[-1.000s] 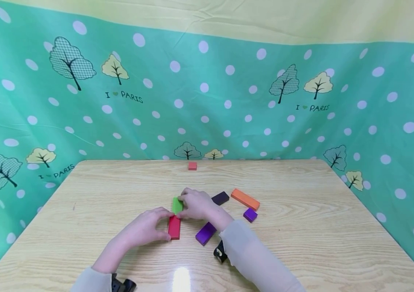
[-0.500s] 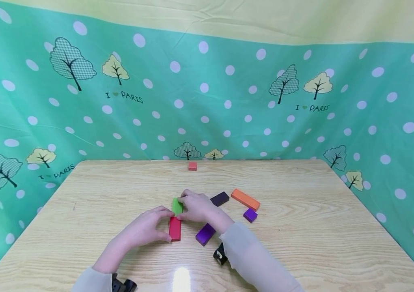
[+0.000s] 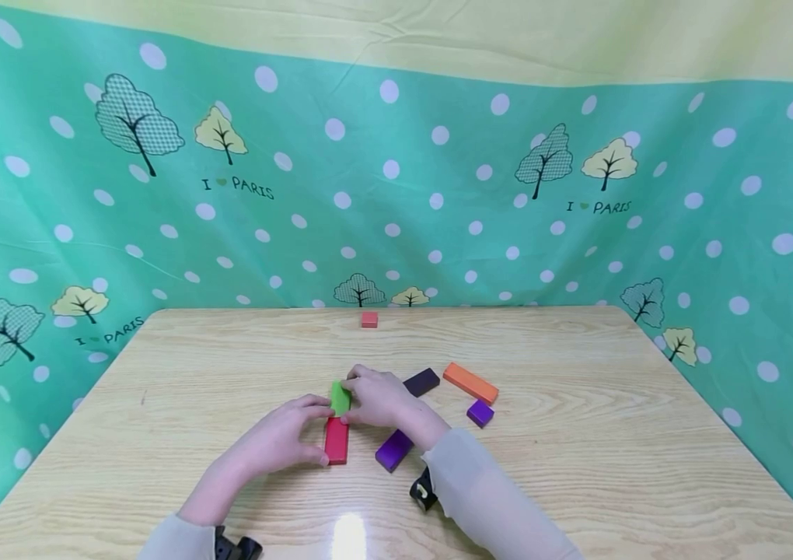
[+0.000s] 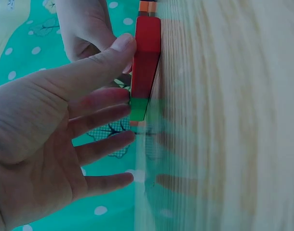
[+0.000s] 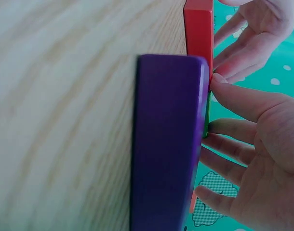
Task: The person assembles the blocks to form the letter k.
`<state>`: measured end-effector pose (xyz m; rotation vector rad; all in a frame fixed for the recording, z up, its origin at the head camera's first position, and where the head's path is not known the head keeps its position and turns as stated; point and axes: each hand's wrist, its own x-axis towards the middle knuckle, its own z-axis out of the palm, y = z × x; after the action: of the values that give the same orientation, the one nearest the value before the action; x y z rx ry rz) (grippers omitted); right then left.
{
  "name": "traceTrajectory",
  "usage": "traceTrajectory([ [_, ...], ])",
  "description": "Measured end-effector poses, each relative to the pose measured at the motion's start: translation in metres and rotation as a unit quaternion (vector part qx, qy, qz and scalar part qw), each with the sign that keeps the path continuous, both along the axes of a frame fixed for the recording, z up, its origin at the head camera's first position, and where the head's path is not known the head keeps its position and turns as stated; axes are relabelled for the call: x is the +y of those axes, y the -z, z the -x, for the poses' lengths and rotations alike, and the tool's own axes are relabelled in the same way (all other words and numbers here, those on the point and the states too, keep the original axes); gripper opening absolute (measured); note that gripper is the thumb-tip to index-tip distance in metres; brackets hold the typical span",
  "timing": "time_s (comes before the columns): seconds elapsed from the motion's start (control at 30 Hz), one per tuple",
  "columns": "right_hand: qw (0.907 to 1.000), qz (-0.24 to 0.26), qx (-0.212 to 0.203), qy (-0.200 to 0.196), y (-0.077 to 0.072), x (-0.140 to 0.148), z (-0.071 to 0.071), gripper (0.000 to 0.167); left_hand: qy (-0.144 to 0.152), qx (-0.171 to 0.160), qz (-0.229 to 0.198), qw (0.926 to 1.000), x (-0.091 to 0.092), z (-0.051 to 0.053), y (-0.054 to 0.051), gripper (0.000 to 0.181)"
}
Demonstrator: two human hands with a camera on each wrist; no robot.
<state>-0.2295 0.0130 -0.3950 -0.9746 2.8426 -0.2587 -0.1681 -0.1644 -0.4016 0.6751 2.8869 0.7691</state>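
A red block (image 3: pixel 337 442) and a green block (image 3: pixel 340 398) lie end to end on the wooden table, in one line running away from me. My left hand (image 3: pixel 281 435) spans the red block from its left side, thumb by the near end and forefinger near the seam between the two blocks. From the other side, my right hand (image 3: pixel 382 398) holds the green block between thumb, near the seam, and forefinger, near the far end. In the left wrist view the left thumb touches the red block (image 4: pixel 147 53), while the outer fingers stretch out loosely.
Right of the hands lie a long purple block (image 3: pixel 393 449), partly under the right forearm, a black block (image 3: pixel 421 382), an orange block (image 3: pixel 469 382) and a small purple block (image 3: pixel 480 413). A small red block (image 3: pixel 369 320) sits at the table's back edge, before a green curtain (image 3: pixel 396 194).
The red and green blocks have slid slightly toward me and to the right, the red one more clearly. Both hands have kept nearly the same pose around them.
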Motion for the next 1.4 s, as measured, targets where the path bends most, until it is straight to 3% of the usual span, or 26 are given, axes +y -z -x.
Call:
traceTrajectory([
  [0.37,1.0,0.006,0.003,0.001,0.001,0.0,-0.001,0.06,0.015,0.038,0.018,0.999,0.005,0.002,0.002,0.057],
  [0.77,0.9997,0.017,0.002,-0.018,-0.003,0.008,0.001,0.054,0.004,0.044,0.033,0.9985,0.007,0.001,0.003,0.053],
  [1.03,0.9996,0.008,0.016,-0.023,-0.015,0.025,0.01,0.046,-0.015,0.04,0.059,0.9974,0.009,0.0,0.002,0.053],
  [1.4,0.9991,0.026,0.023,-0.025,-0.022,0.065,0.021,0.039,-0.028,0.034,0.057,0.9974,0.01,-0.001,0.003,0.051],
])
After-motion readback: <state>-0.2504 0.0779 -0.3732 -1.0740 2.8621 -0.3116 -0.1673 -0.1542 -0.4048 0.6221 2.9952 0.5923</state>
